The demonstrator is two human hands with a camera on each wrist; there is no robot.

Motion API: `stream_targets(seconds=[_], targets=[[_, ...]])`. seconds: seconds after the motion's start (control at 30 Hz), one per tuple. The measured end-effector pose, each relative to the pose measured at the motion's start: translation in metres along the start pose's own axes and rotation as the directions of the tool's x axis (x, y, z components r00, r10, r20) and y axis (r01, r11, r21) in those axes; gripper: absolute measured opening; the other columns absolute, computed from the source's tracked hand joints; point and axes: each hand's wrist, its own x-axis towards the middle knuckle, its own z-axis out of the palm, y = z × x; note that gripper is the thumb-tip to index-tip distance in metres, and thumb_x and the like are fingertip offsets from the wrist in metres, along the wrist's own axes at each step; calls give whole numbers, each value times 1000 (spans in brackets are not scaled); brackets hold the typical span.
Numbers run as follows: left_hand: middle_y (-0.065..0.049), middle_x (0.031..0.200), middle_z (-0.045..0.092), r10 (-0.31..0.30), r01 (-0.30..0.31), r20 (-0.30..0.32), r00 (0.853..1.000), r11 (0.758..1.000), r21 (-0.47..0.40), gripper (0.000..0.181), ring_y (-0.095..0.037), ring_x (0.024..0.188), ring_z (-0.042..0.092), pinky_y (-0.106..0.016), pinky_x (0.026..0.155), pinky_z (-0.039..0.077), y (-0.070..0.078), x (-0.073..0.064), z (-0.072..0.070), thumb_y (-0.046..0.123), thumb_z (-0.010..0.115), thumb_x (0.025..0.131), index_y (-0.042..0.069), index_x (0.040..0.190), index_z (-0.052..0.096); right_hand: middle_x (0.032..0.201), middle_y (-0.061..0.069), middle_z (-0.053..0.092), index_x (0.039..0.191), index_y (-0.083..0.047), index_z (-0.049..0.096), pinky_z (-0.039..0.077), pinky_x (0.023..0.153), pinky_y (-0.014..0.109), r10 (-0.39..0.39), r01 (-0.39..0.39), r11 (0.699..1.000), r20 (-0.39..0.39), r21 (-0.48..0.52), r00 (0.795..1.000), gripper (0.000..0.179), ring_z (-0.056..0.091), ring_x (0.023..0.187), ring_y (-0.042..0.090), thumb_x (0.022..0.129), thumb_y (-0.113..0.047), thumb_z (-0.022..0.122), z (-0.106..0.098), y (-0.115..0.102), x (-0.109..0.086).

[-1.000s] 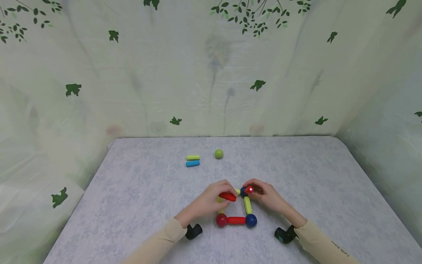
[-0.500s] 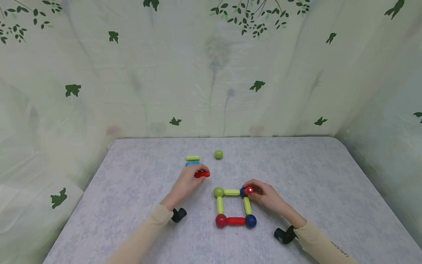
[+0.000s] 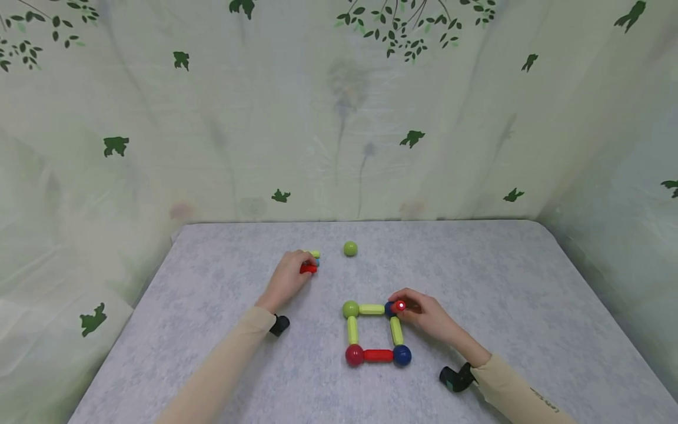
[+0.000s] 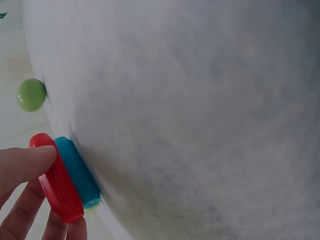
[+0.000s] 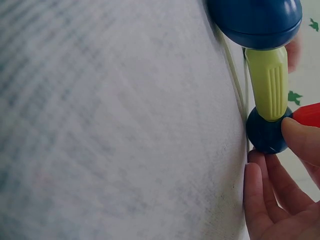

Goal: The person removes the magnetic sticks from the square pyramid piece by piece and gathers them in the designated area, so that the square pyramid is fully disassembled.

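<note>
Left hand (image 3: 288,277): reached well forward along a slanting arm; thumb laid over one face of the red rod, fingers curled behind it, so that the rod is held in a pinch.
Red rod (image 4: 57,180): held close alongside the blue rod (image 4: 77,172); whether the two are touching cannot be told.
Rod step: judged to be the laying down or gathering of loose rods; for the first, the pinch would need to be eased, for the second, widened around the blue rod.
Lime rod (image 3: 315,254): partly hidden just beyond the blue one.
Loose ball (image 3: 350,249): left apart, to the right of these rods.
Frame (image 3: 378,355): laid flat on the table (image 3: 477,265), four balls joined by four rods.
Far blue ball (image 5: 267,132): placed at the frame's far right corner, topped by the upright rod (image 5: 309,115).
Right hand (image 3: 426,315): angled inward; the far blue ball is gripped between thumb and fingertips, near the upright rod's base. Steadiness seems called for here.
</note>
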Motion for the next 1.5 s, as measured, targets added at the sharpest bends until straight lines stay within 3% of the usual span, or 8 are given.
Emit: stream_targets(seconds=[0.17,0.5,0.63,0.77,0.9,1.03,1.3,1.5], targets=[[-6,93,59,-23,21,23,999,998,63,17,-27,87,49,-38,76,44,-7,7,3,-4,71,79,8,90,66,107,2,63,116,-10,61,50,86,34,4,-4,1000,1,7,1000,25,60,99,21,92,-1,60,1,-1,0],[-6,94,55,-46,41,58,997,996,84,15,-27,88,46,-39,75,43,-12,14,3,-1,72,82,10,90,66,106,2,63,115,-10,61,50,85,32,2,-2,1000,-3,4,1000,25,60,98,20,91,0,61,1,-1,1],[-7,98,57,-15,15,23,1000,1000,-3,16,-29,93,48,-40,80,43,-8,12,1,1,73,81,7,94,66,106,2,63,115,-10,61,50,86,33,4,-4,1000,-1,7,1000,25,60,98,21,91,-1,61,0,-2,1],[-9,98,59,80,-78,9,997,985,-155,20,-31,94,53,-41,82,46,6,9,0,-5,72,80,2,98,65,106,2,63,115,-10,61,49,87,33,-2,2,1000,6,6,1000,25,60,99,21,91,-2,61,-2,-1,1],[-15,99,61,205,-181,61,977,944,-275,22,-33,91,59,-41,78,50,29,5,4,-6,71,81,0,101,63,107,2,63,116,-10,61,49,87,35,6,-6,1000,22,10,1000,25,59,99,21,92,-3,61,-4,-1,1],[-18,103,62,297,-235,115,948,896,-376,24,-33,92,60,-39,78,52,54,0,13,-4,70,83,-1,105,61,108,2,63,117,-10,61,48,88,37,21,-21,1000,35,18,999,26,59,99,21,92,-4,61,-5,-1,1],[-18,108,62,392,-232,247,886,836,-497,27,-30,95,59,-35,82,52,95,-3,32,1,68,86,-4,111,59,110,6,63,121,-5,58,48,89,34,-15,13,999,65,40,998,29,59,100,22,93,-5,60,-9,3,2],[-13,109,62,424,-233,286,859,822,-520,29,-25,95,59,-30,81,52,110,-2,44,0,69,86,-2,113,59,112,7,62,124,-5,57,48,87,28,-15,8,997,92,71,996,31,58,101,23,93,-7,61,-12,7,3]])
